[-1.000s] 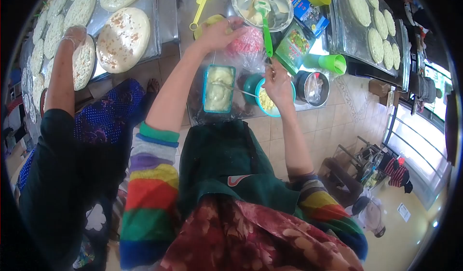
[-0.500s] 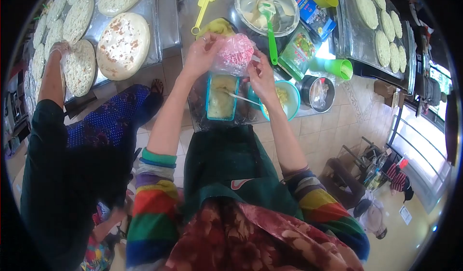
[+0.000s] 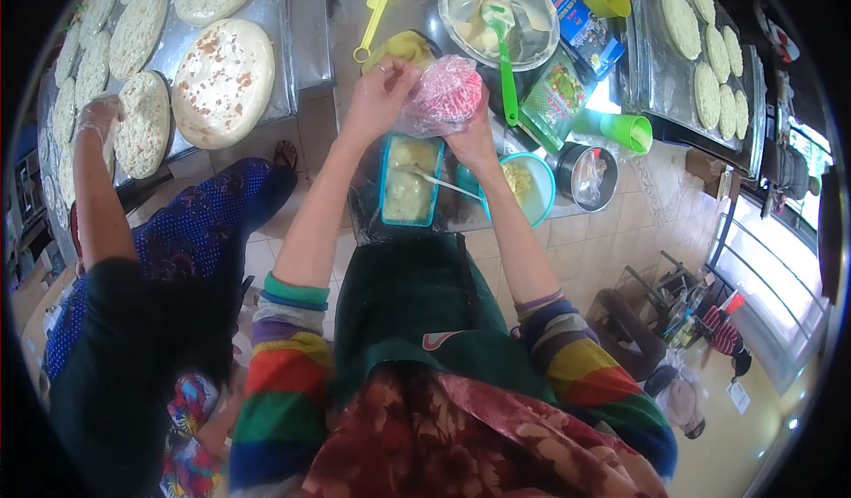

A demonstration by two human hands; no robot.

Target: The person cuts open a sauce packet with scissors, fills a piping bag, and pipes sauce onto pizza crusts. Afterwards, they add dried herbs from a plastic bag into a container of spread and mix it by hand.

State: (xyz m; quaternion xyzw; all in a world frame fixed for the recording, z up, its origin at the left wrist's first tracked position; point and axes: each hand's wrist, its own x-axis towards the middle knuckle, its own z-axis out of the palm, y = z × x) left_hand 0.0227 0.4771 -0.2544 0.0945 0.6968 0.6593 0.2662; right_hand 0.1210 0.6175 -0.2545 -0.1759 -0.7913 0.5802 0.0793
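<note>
A clear plastic bag with pink, crumbly-looking contents (image 3: 449, 90) is held up between my two hands. My left hand (image 3: 383, 93) pinches the bag's edge on the left, fingers closed. Wrapped round its right side and underside is my right hand (image 3: 472, 137), with the fingers partly hidden. Just below the bag lies a blue rectangular container (image 3: 385, 188) of pale, wet mixture. A light-coloured spoon (image 3: 452, 185) rests in it, its handle reaching over a turquoise bowl (image 3: 551, 198) with yellowish bits inside.
Behind stand a metal bowl (image 3: 454, 33) of cream with a green spatula (image 3: 506, 77), and a yellow scraper (image 3: 381, 6). Green cups (image 3: 634, 132) and a dark pot (image 3: 612, 183) are right. A co-worker's gloved hand (image 3: 102, 112) touches flatbreads on the left tray (image 3: 285, 55).
The pink bag has moved slightly right and looks rounder. My right hand has shifted from its edge to around its side and underside. The co-worker's hand has moved slightly down-left.
</note>
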